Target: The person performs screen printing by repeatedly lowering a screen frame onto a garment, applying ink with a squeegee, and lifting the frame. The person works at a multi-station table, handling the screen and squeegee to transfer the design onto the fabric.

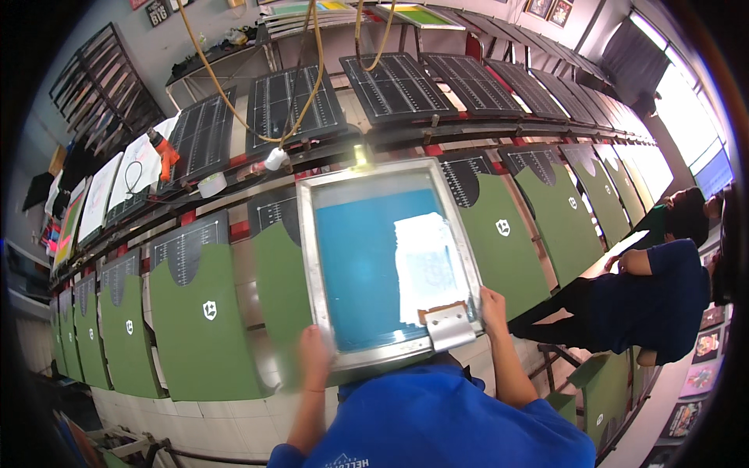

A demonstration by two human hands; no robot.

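Worktop (390,136) runs crosswise behind and either side of the frame (310,257), lined with tilted black boards (300,113). Green cloth pieces (199,327) lie on the near-side boards left and right of the frame, one per board, probably so each stays flat and square.

Co-worker (651,304) in dark blue, right of the frame, well apart from it.

Frame: silver metal, directly in front of the wearer over the near row. Can't tell if its lower edge rests or is lifted. Wearer's blue shirt (437,421) sits just below it.

Inside the frame: blue mesh (351,265), white ink patch (417,249) toward its right side.

Left hand (316,355) at frame's lower left side; blurred, can't tell finger state. Right hand (493,310) at lower right side, fingers pinching the rim. Opposite sides, likely for level control.

Scraper (451,331) in frame's lower right corner, probably parked clear of the mesh middle.

Markings: white shield-like badge (210,310) on the cloth left of frame, repeated on others; pale ruler ticks on boards; pale letters upside down on shirt, below frame.
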